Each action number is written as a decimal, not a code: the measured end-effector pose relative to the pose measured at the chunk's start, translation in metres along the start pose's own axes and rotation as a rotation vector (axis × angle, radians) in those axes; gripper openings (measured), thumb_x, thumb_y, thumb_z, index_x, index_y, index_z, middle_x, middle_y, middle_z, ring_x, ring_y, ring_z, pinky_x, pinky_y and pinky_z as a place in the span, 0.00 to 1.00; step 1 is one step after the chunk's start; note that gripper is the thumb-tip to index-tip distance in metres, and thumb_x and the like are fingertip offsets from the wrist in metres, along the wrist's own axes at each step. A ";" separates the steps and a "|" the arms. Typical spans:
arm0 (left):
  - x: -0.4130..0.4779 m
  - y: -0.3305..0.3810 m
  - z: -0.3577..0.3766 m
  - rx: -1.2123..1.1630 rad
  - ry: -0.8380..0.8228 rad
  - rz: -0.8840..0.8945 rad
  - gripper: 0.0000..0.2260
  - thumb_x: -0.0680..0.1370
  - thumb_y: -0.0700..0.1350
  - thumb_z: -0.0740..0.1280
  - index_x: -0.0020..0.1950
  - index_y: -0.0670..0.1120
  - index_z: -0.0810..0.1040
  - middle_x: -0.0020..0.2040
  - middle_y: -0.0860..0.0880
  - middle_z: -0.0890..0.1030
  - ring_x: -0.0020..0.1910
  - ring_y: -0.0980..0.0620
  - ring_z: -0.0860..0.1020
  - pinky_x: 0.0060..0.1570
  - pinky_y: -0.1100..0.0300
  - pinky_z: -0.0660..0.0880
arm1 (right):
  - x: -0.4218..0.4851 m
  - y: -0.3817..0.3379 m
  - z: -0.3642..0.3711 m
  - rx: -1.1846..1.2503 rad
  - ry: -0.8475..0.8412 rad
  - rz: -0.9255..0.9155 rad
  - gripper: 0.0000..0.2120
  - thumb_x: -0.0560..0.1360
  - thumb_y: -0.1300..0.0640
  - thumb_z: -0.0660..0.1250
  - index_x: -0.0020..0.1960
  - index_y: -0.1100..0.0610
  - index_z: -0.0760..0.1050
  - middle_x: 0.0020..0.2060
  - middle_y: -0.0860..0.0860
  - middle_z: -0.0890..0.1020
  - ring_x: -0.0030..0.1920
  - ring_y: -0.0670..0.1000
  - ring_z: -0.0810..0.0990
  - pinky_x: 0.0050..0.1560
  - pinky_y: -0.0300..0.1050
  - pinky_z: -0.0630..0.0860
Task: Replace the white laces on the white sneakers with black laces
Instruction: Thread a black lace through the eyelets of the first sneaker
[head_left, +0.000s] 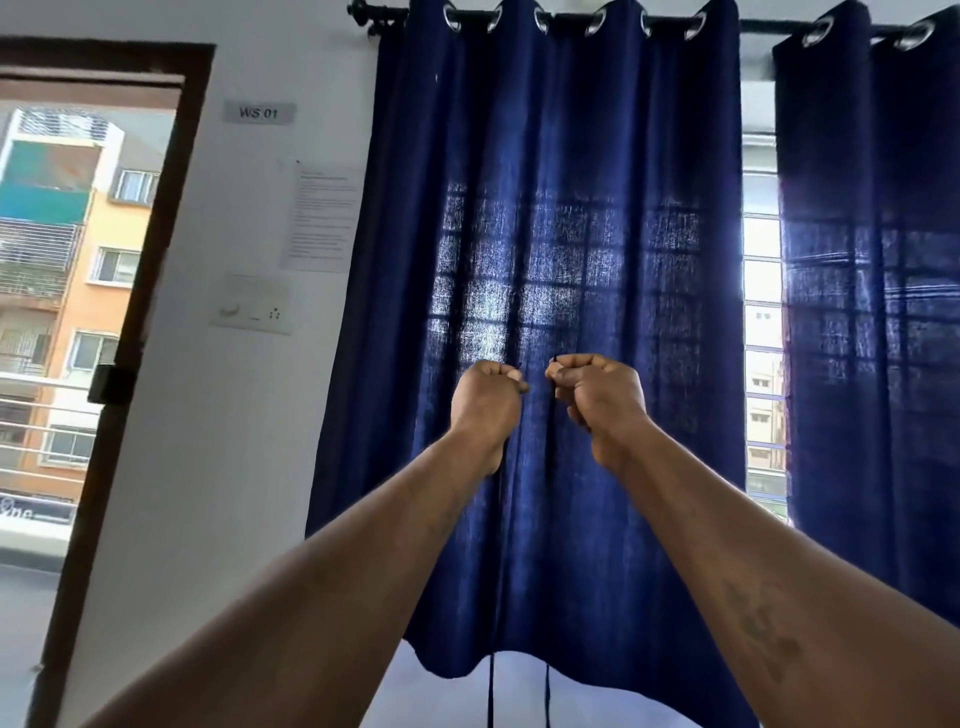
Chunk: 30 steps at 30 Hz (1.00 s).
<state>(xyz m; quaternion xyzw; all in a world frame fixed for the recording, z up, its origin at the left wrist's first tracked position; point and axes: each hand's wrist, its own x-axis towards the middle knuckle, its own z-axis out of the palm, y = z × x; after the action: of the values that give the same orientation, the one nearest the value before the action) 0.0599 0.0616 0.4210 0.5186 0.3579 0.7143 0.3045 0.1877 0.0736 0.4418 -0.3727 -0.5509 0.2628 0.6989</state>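
Both my arms are stretched up and forward in front of a blue curtain. My left hand (485, 397) pinches one tip of a black lace (491, 680) and my right hand (597, 395) pinches the other tip. The two strands hang straight down from my fists, side by side, and run out of the bottom of the frame. They are hard to see against the curtain and show plainly only below its hem. The white sneakers are out of view.
A dark blue curtain (561, 234) on a black rod covers a barred window. A second curtain panel (872, 312) hangs at the right. On the left stand a white wall with a paper notice (319, 215), a switch plate (252, 306) and an open brown-framed doorway (130, 338).
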 end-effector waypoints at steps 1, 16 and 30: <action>0.002 0.002 -0.001 -0.018 0.010 -0.008 0.11 0.81 0.37 0.60 0.48 0.48 0.80 0.44 0.52 0.85 0.39 0.52 0.76 0.39 0.56 0.75 | 0.003 -0.001 0.001 -0.003 0.012 -0.002 0.06 0.75 0.63 0.74 0.48 0.53 0.85 0.43 0.45 0.89 0.42 0.44 0.83 0.41 0.40 0.74; -0.011 -0.025 -0.013 -0.100 -0.082 -0.094 0.08 0.84 0.40 0.60 0.54 0.46 0.79 0.44 0.47 0.84 0.37 0.52 0.78 0.38 0.57 0.79 | -0.027 0.035 -0.013 -0.084 -0.017 0.023 0.06 0.77 0.63 0.71 0.48 0.54 0.85 0.45 0.50 0.88 0.43 0.47 0.81 0.41 0.42 0.76; -0.146 -0.271 -0.089 1.105 -0.597 -0.148 0.09 0.75 0.46 0.68 0.48 0.58 0.86 0.50 0.53 0.87 0.52 0.47 0.84 0.55 0.52 0.81 | -0.189 0.263 -0.090 -0.447 -0.119 0.353 0.04 0.74 0.59 0.75 0.44 0.51 0.82 0.39 0.45 0.88 0.48 0.50 0.87 0.62 0.57 0.80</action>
<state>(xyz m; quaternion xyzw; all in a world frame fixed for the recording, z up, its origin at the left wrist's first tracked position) 0.0319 0.0779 0.1020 0.7501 0.6085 0.2256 0.1273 0.2376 0.0588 0.1100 -0.5914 -0.5620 0.2739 0.5093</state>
